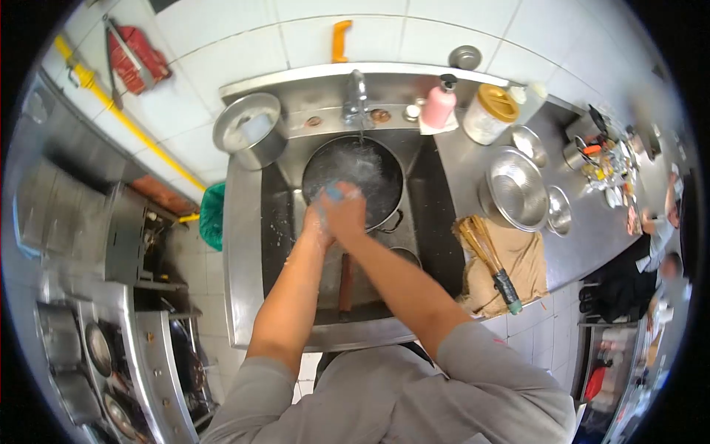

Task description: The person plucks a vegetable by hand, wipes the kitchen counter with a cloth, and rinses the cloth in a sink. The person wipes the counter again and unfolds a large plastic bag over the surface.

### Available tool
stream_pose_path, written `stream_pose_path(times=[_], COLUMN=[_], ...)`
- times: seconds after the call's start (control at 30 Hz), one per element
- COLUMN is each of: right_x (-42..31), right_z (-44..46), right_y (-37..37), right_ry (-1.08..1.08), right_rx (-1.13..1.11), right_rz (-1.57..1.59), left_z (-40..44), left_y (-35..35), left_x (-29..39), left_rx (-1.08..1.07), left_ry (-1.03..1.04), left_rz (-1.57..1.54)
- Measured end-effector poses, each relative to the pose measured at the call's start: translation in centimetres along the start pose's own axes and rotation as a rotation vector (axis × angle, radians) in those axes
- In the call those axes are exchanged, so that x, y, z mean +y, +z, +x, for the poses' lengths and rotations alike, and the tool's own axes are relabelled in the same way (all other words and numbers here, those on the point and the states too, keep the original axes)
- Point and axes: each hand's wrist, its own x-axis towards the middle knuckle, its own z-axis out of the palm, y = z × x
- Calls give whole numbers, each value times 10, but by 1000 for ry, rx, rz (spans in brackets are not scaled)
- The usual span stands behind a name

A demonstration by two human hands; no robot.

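The left hand (316, 217) and right hand (347, 210) meet over the dark pot's (384, 174) near side, a small blue item (334, 194) at them; which grips it, I cannot tell. Beyond the pot, the faucet (357, 92) runs into it.

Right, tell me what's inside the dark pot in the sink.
Cloudy water shows in the pot, with a stream from the tap falling in. The hands cover part of the near side, and the bottom can't be made out.
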Motion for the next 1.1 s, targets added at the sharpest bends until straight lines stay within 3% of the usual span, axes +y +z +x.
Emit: stream_pose_path(times=[0.07, 0.13, 0.2, 0.23, 0.27, 0.33, 0.37, 0.4, 0.43, 0.5, 0.57, 0.63, 0.67, 0.73, 0.77, 0.8, 0.87, 0.9, 0.97, 1.0, 1.03, 1.1], right_x=[30, 52, 61, 71, 84, 107, 126, 126, 124, 125, 66, 81, 72, 50, 43, 51, 66, 58, 48, 53, 61, 73], right_z=[28, 52, 71, 79, 87, 89, 83, 74, 59, 40, 29, 17, 12, -2, -6, -4, 6, 12, 27, 31, 34, 45], right_y=[8, 3, -12, -21, -29, -29, -24, -26, -20, 11, 5, 28, 23, 13, 17, 22, 27, 18, -5, -4, -2, -8], right_ry=[-125, -209, -236, -229, -205, -186, -262, -336, -235, 8, 567, 434, 426, -58, 29, 28, 67, 64, -256, -258, -350, -436], right_rx=[-43, -131, -307, -312, -289, -270, -182, -84, -262, -482, -577, -596, -596, -412, -361, -363, -188, -199, -248, -256, -171, -87], right_rz=[-108, -296, -513, -513, -574, -631, -875, -1119, -1123, -880, 151, 542, 539, 378, 630, 633, 254, 260, -137, -130, -161, -189], left_z=[-3, -4, -14, -7, -3, 4, 1, 5, 10, 10, 26, 41, 45, 48, 46, 42, 34, 32, 32, 31, 15, 11], left_y=[14, 6, -3, -6, -11, -21, -13, -6, 0, 11, 6, -7, -18, -21, -13, -3, 18, 24, 30, 32, 35, 24], left_x=[57, 42, 50, 25, 13, 3, 9, 5, 1, 30, -1, -32, -44, -48, -46, -45, -44, -45, -49, -52, 5, 26], left_rx=[352, 322, 249, 353, 352, 550, 564, 564, 458, 236, 265, 290, 193, 92, 105, 120, 159, 182, 240, 285, 424, 398], left_ry=[-668, -545, -392, -264, -270, -457, -594, -587, -671, -717, -732, -735, -743, -749, -706, -662, -571, -525, -519, -521, -489, -541], left_rz=[-801, -899, -377, -449, -443, -598, -603, -602, -742, -947, -1066, -1185, -1251, -1310, -1253, -1195, -1083, -1027, -1025, -1028, -902, -862])
